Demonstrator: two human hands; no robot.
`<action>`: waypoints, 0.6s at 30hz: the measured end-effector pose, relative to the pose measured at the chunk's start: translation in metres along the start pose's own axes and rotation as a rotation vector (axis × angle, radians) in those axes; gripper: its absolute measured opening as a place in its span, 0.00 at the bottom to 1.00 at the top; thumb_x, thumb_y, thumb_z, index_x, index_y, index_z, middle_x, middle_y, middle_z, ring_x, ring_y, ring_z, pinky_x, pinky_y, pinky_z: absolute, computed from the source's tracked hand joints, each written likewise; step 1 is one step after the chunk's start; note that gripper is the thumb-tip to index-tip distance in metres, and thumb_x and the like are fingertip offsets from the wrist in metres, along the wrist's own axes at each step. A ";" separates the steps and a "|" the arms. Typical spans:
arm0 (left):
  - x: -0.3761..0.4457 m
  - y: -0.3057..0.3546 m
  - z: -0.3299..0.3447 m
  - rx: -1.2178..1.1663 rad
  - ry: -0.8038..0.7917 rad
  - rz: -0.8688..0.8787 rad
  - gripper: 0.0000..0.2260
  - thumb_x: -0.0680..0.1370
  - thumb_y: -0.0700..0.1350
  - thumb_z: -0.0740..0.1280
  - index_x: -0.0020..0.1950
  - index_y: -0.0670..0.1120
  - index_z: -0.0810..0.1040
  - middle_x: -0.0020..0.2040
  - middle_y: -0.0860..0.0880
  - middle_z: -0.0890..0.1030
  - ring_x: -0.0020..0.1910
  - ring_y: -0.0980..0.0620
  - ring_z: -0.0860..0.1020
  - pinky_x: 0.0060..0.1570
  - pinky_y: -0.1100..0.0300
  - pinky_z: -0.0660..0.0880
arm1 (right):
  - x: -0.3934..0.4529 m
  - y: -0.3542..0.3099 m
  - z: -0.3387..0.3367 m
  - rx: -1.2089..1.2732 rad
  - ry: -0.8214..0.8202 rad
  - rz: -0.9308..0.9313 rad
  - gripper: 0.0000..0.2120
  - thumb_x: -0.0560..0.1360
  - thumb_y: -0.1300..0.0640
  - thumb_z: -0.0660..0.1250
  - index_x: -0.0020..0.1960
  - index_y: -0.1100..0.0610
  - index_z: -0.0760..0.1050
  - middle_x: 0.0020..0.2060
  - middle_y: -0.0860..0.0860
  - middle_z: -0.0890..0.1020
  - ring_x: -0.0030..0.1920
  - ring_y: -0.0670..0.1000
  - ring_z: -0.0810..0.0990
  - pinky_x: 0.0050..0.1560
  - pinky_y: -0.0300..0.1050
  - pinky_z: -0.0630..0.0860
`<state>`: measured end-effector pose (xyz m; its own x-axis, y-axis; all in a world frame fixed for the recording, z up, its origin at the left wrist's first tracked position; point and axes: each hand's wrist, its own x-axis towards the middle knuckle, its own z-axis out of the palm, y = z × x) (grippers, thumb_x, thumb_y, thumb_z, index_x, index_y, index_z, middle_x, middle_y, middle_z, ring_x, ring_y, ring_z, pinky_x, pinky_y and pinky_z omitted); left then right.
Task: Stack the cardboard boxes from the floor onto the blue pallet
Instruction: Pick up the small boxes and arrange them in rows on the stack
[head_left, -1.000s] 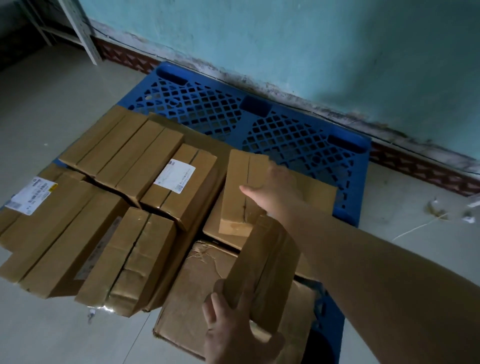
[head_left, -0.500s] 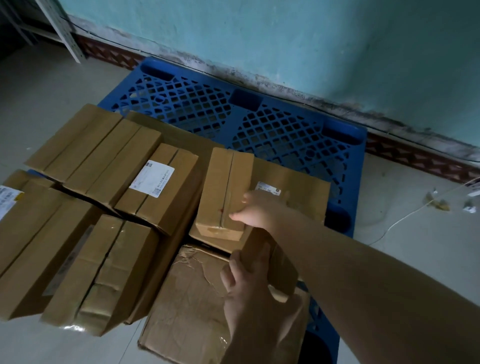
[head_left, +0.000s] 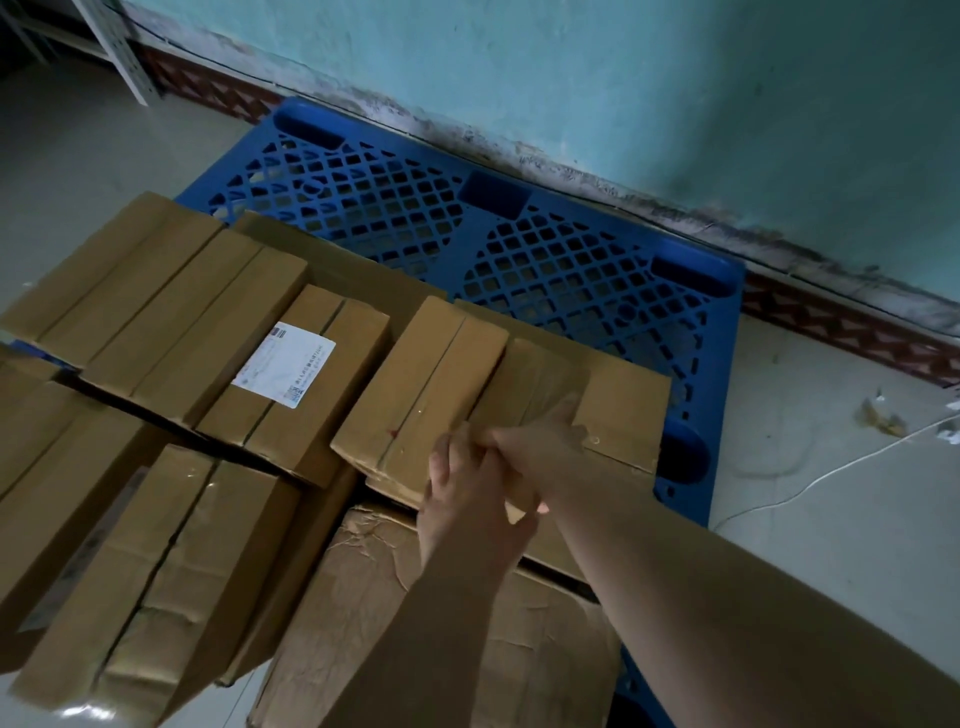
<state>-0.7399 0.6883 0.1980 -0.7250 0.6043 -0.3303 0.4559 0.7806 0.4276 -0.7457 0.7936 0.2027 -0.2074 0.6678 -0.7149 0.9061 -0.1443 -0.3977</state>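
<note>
Cardboard boxes (head_left: 171, 332) cover the near half of the blue pallet (head_left: 545, 249), its wall-side half bare. A narrow box (head_left: 535, 384) lies on a flat box near the pallet's right edge, beside a similar one; it looks stiff and light, best held by its long sides. Left hand (head_left: 467, 499) and right hand (head_left: 540, 447) curl their fingers around its near end.

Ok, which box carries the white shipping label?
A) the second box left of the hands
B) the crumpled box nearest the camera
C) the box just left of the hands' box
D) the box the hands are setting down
A: the white label lies on the labelled box, with one plain box between it and the box under both hands.
</note>
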 end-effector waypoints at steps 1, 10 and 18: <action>-0.003 -0.012 -0.001 0.063 -0.004 0.038 0.31 0.67 0.62 0.67 0.65 0.57 0.59 0.73 0.54 0.51 0.72 0.51 0.45 0.68 0.48 0.62 | 0.002 0.004 0.006 -0.042 -0.002 -0.021 0.62 0.60 0.48 0.77 0.73 0.47 0.30 0.70 0.59 0.55 0.62 0.62 0.70 0.52 0.55 0.76; -0.006 -0.059 -0.023 0.160 -0.046 -0.096 0.37 0.71 0.58 0.65 0.73 0.59 0.45 0.75 0.51 0.44 0.74 0.42 0.41 0.63 0.46 0.69 | 0.014 0.007 0.005 -0.130 0.082 -0.187 0.63 0.60 0.48 0.79 0.74 0.51 0.32 0.75 0.59 0.50 0.71 0.61 0.61 0.64 0.54 0.68; -0.070 -0.089 -0.079 -0.117 0.257 -0.067 0.29 0.70 0.53 0.64 0.69 0.59 0.58 0.70 0.54 0.61 0.68 0.50 0.57 0.62 0.50 0.68 | -0.089 -0.022 0.043 -0.383 0.303 -0.821 0.53 0.61 0.28 0.66 0.75 0.53 0.50 0.75 0.57 0.57 0.74 0.57 0.54 0.71 0.58 0.57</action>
<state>-0.7709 0.5639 0.2494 -0.8656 0.4799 -0.1431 0.3506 0.7847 0.5112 -0.7635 0.7056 0.2503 -0.7766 0.6227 -0.0951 0.5902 0.6665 -0.4554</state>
